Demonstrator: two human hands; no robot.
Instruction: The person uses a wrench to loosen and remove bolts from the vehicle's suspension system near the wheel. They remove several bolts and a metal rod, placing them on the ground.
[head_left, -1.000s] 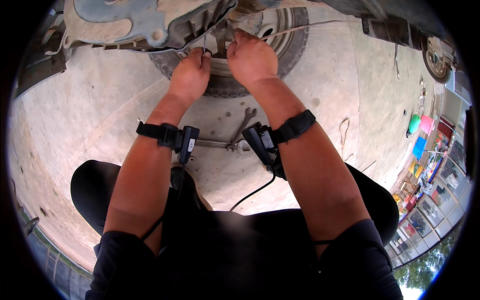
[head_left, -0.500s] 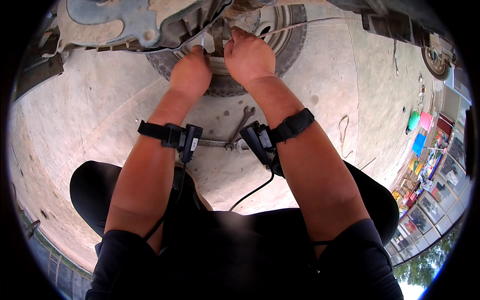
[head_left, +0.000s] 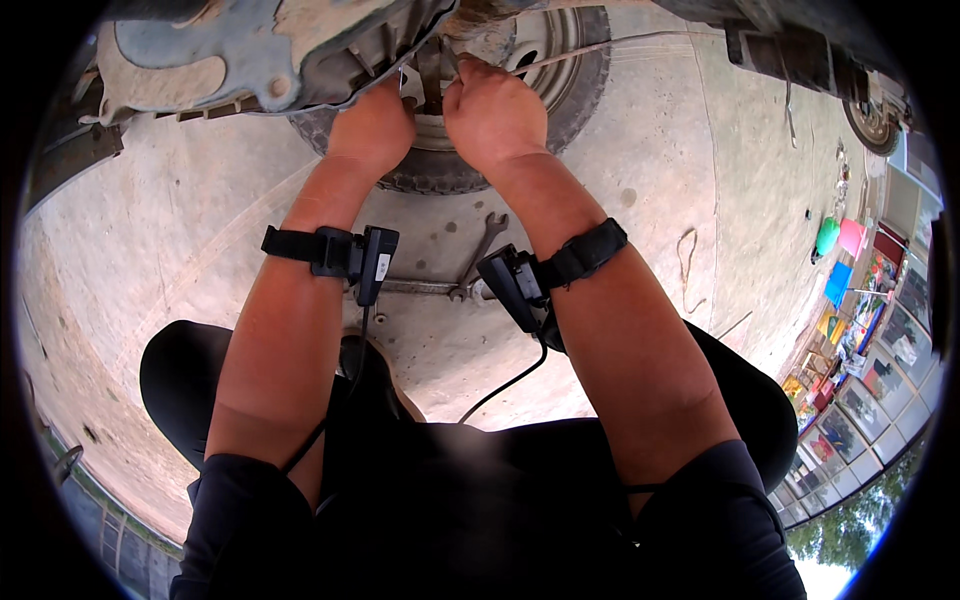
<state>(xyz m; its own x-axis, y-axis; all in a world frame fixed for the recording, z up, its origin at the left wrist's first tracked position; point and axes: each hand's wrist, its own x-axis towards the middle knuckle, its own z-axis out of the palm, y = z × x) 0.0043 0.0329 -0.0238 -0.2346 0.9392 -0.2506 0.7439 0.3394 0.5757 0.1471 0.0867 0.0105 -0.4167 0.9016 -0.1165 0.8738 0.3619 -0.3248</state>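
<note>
Both hands reach up under a vehicle, in front of a wheel with a tyre [head_left: 440, 176]. My left hand [head_left: 374, 128] is closed beside a dirty metal casing [head_left: 282, 88], on a thin shiny metal rod [head_left: 402, 76] of which only a short bit shows. Close by on the right, my right hand [head_left: 497, 115] is closed with its fingertips up at a narrow grey metal piece [head_left: 449, 54]. What its fingers grip is hidden behind the hand. Between the hands stands a rusty brown bar [head_left: 430, 82].
An open-end wrench [head_left: 486, 250] and a long metal bar [head_left: 418, 286] lie on the concrete floor between my forearms. A thin cable [head_left: 620, 43] runs right from the wheel. A loop of cord [head_left: 686, 265] lies farther right. Another wheel [head_left: 872, 125] stands far right.
My left hand has moved up and slightly left, nearer the casing, and less of the shiny rod shows. My right hand stays nearly in place. The view has shifted slightly.
</note>
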